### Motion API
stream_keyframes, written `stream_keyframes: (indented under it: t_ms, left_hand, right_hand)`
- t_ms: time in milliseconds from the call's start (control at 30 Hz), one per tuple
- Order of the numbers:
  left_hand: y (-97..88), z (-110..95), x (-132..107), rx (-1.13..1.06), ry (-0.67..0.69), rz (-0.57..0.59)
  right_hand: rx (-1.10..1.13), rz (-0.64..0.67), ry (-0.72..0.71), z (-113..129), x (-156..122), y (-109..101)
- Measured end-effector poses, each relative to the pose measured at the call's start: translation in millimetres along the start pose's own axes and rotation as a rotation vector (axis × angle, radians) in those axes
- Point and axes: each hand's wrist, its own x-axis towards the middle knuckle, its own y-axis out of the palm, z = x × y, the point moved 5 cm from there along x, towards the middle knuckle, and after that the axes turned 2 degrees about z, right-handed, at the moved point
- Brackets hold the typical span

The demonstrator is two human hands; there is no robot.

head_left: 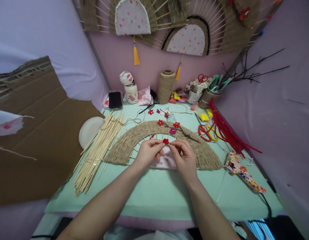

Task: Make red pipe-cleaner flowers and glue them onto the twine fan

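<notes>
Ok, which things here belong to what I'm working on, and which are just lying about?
Likely part of the job:
red piece, between left hand and right hand fingertips
woven arch
flowers and twig on it

Apparently just lying about:
white bottle
white plate
brown cardboard

Soft light is covering the broad, pale mint-green tabletop [156,196]; lens distortion is bowing its front edge; the view's right corners are looking dim.

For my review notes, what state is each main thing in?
Red piece, held
Left hand, pinching the red piece
Right hand, pinching the red piece
Woven fan, lying flat, partly hidden
Twine spool, standing upright
Sticks, lying heaped
Glue gun, lying down
Yellow tassels, hanging
</notes>
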Motion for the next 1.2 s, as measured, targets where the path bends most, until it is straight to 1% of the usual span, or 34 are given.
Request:
stream_keyframes:
  t_ms: [100, 200, 333, 433, 500, 567, 633, 700, 800, 900, 1033, 1100, 1200]
  left_hand:
    - [1.6, -3, -3, 0.130, 0.075, -0.031]
    - [2.5, -3, -5, 0.253, 0.153, -0.047]
    - [2.6, -12, -7, 0.447, 0.382, -0.075]
    - [1.2, -20, -7, 0.524, 0.489, -0.078]
    - [0.8, -22, -5, 0.479, 0.482, -0.019]
    - [0.5, -18, -1, 0.385, 0.378, 0.064]
    - [-0.7, -12, 2, 0.281, 0.243, 0.108]
    - [-2.5, -7, 4, 0.195, 0.143, 0.109]
    - [-4.5, -3, 6, 0.135, 0.078, 0.083]
    - [-6.8, -4, 6, 0.136, 0.116, 0.001]
    - [-5.0, -9, -1, 0.161, 0.243, -0.088]
    - [-1.8, -13, -5, 0.205, 0.330, -0.101]
    - [2.8, -18, -11, 0.309, 0.465, -0.100]
  right_hand:
    - [0.059, -0.017, 0.034, -1, 1, -2]
    - [0.047, -0.024, 0.021, -1, 1, -4]
    - [0.033, -0.015, 0.005, -2, 1, -5]
    - [0.051, -0.007, 0.030, -4, 1, -6]
    - [0.071, 0.002, 0.055, -5, 1, -7]
    - [0.096, 0.018, 0.078, -6, 1, -7]
    - [0.118, 0.040, 0.088, -5, 1, -7]
    - [0.133, 0.056, 0.086, -5, 1, -7]
    - [0.146, 0.075, 0.091, -4, 1, -6]
    - [0.161, 0.060, 0.136, -6, -1, -4]
    - [0.253, 0.017, 0.276, -14, -5, -1]
    - [0.284, 0.024, 0.277, -15, -4, 0]
    - [0.274, 0.036, 0.212, -11, -3, -1]
